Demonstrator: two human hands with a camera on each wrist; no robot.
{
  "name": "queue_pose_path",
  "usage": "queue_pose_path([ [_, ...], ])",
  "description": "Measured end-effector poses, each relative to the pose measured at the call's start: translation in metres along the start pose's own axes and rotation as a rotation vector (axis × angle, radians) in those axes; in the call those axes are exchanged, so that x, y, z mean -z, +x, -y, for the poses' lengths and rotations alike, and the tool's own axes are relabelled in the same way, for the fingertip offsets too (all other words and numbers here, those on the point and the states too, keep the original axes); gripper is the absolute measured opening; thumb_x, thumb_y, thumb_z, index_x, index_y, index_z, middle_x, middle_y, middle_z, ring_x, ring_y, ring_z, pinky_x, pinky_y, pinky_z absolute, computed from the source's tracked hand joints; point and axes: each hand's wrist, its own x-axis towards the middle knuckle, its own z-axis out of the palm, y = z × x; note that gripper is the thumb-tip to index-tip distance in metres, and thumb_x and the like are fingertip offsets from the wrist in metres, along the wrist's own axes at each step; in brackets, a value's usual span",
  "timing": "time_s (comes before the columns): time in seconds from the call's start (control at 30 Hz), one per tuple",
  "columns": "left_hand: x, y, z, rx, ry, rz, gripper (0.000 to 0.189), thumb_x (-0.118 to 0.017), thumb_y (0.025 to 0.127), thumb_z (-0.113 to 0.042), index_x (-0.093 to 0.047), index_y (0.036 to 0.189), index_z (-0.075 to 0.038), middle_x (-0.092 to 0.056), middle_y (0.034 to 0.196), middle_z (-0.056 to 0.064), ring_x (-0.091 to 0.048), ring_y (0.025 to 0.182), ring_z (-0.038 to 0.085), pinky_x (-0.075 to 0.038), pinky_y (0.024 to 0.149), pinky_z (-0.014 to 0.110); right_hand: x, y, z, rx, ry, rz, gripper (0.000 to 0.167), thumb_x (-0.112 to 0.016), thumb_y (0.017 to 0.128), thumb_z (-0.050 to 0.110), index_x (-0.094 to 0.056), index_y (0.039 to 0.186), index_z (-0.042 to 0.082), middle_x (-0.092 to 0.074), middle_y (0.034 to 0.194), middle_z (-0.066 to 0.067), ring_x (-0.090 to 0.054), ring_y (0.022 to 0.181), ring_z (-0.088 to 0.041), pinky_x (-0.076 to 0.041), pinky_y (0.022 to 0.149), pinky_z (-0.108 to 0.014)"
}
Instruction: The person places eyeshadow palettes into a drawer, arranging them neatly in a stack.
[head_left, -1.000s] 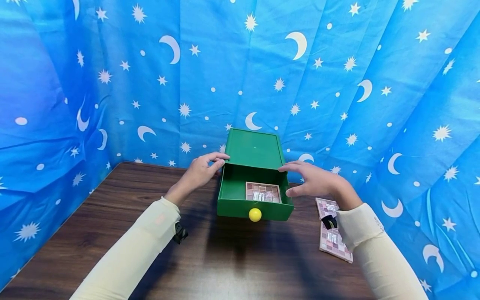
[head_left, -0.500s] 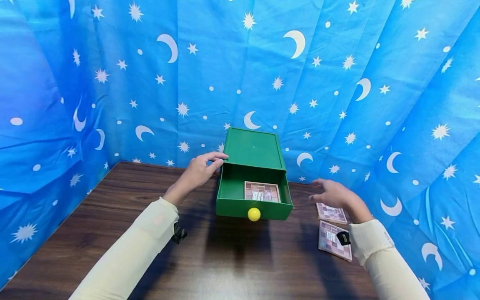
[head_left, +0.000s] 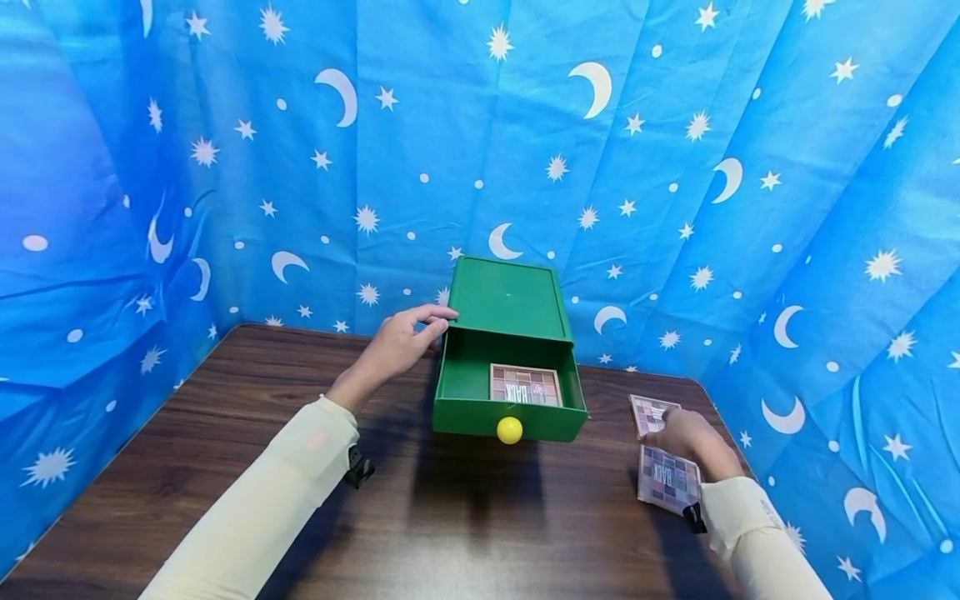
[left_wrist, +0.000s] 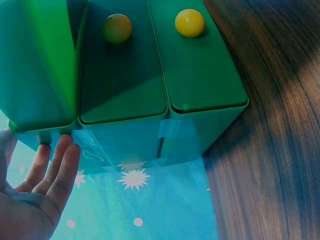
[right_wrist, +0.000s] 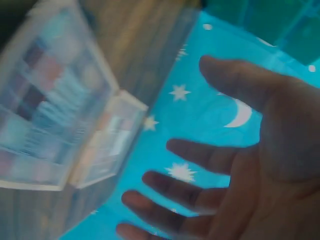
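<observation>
A green drawer unit (head_left: 510, 296) stands at the back of the table, its top drawer (head_left: 468, 418) pulled out by a yellow knob-fitted front. Inside that drawer lies an eyeshadow palette (head_left: 517, 379) with a clear, lettered lid. My left hand (head_left: 401, 340) rests its fingertips on the unit's upper left edge; in the left wrist view its fingers (left_wrist: 60, 172) reach along the side, straight. At the right, my right hand (head_left: 688, 437) is over two more palettes, a far one (head_left: 647, 410) and a near one (head_left: 663, 479). The right wrist view shows its fingers (right_wrist: 200, 155) spread, holding nothing.
Two lower drawers (left_wrist: 120, 75) with yellow knobs (left_wrist: 190, 23) sit below the pulled-out one. The dark wooden tabletop (head_left: 300, 517) runs back to a blue curtain (head_left: 420, 108) printed with moons and stars, which also hangs along both sides.
My right hand has left the drawer's right side and moved right and down to the palettes on the table. The left hand has stayed at the unit's edge.
</observation>
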Motion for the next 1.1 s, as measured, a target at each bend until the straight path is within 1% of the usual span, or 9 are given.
queue_pose_path([
  [0.07, 0.000, 0.000, 0.000, 0.003, -0.002, 0.001, 0.032, -0.050, 0.109, -0.034, -0.065, 0.136, -0.026, -0.069, 0.120, 0.009, -0.071, 0.093, 0.029, -0.056, 0.071, 0.034, -0.008, 0.001, -0.003, -0.061, -0.018, 0.015, 0.059, -0.069, 0.093, 0.039, -0.064, 0.119, -0.013, -0.066, 0.105, -0.027, -0.062, 0.091, -0.034, -0.053, 0.092, -0.054],
  [0.17, 0.000, -0.001, -0.001, 0.006, -0.001, 0.001, 0.032, -0.049, 0.109, -0.034, -0.065, 0.136, -0.027, -0.069, 0.120, 0.009, -0.070, 0.092, 0.028, -0.056, 0.071, 0.034, -0.020, 0.001, -0.006, -0.131, -0.046, 0.048, 0.055, -0.067, 0.094, 0.045, -0.069, 0.103, -0.009, -0.064, 0.093, -0.020, -0.059, 0.085, -0.031, -0.053, 0.085, -0.048],
  [0.27, -0.001, -0.001, -0.001, 0.002, 0.001, 0.000, 0.032, -0.049, 0.109, -0.034, -0.065, 0.136, -0.027, -0.070, 0.117, 0.009, -0.070, 0.091, 0.026, -0.056, 0.070, 0.034, -0.029, -0.001, -0.008, -0.155, -0.100, 0.092, 0.060, -0.063, 0.095, 0.053, -0.070, 0.101, -0.006, -0.063, 0.097, -0.019, -0.058, 0.088, -0.030, -0.052, 0.088, -0.047],
  [0.43, -0.001, -0.001, -0.001, 0.000, -0.001, 0.003, 0.033, -0.049, 0.109, -0.034, -0.065, 0.136, -0.027, -0.069, 0.118, 0.008, -0.070, 0.090, 0.025, -0.055, 0.069, 0.034, -0.039, -0.007, -0.008, -0.220, -0.034, 0.149, 0.074, -0.067, 0.091, 0.059, -0.064, 0.114, -0.012, -0.061, 0.101, -0.022, -0.057, 0.091, -0.033, -0.053, 0.091, -0.050],
  [0.53, -0.001, 0.000, -0.001, 0.002, -0.002, 0.003, 0.033, -0.049, 0.109, -0.034, -0.065, 0.136, -0.027, -0.068, 0.124, 0.008, -0.070, 0.091, 0.026, -0.055, 0.070, 0.034, -0.041, -0.008, -0.007, -0.254, 0.039, 0.153, 0.075, -0.071, 0.089, 0.057, -0.062, 0.115, -0.013, -0.057, 0.097, -0.022, -0.055, 0.090, -0.033, -0.054, 0.086, -0.047],
  [0.7, -0.001, -0.001, -0.002, -0.001, 0.001, 0.003, 0.033, -0.049, 0.109, -0.035, -0.065, 0.136, -0.027, -0.067, 0.128, 0.008, -0.070, 0.092, 0.024, -0.056, 0.072, 0.035, -0.044, -0.008, -0.005, -0.243, 0.038, 0.152, 0.068, -0.071, 0.089, 0.056, -0.064, 0.106, -0.010, -0.055, 0.091, -0.017, -0.055, 0.085, -0.030, -0.053, 0.080, -0.042],
  [0.83, 0.000, -0.002, -0.004, -0.001, -0.001, 0.004, 0.033, -0.049, 0.109, -0.035, -0.064, 0.137, -0.026, -0.067, 0.128, 0.009, -0.070, 0.093, 0.024, -0.055, 0.071, 0.034, -0.048, -0.006, -0.004, -0.220, -0.020, 0.158, 0.075, -0.068, 0.090, 0.060, -0.062, 0.107, -0.013, -0.055, 0.092, -0.017, -0.055, 0.088, -0.030, -0.053, 0.087, -0.044],
  [0.97, 0.000, -0.003, -0.004, 0.001, 0.001, -0.002, 0.033, -0.049, 0.109, -0.034, -0.065, 0.136, -0.026, -0.068, 0.126, 0.009, -0.070, 0.093, 0.025, -0.055, 0.069, 0.034, -0.052, -0.005, -0.004, -0.228, -0.019, 0.150, 0.085, -0.069, 0.089, 0.062, -0.056, 0.115, -0.018, -0.055, 0.098, -0.022, -0.056, 0.093, -0.034, -0.053, 0.094, -0.048],
  [1.1, -0.001, -0.003, -0.003, -0.004, 0.002, -0.004, 0.033, -0.049, 0.109, -0.034, -0.065, 0.136, -0.026, -0.068, 0.126, 0.009, -0.071, 0.093, 0.027, -0.055, 0.069, 0.034, -0.055, -0.004, -0.007, -0.265, 0.062, 0.142, 0.095, -0.070, 0.089, 0.058, -0.040, 0.135, -0.020, -0.051, 0.111, -0.035, -0.054, 0.101, -0.041, -0.051, 0.098, -0.055],
])
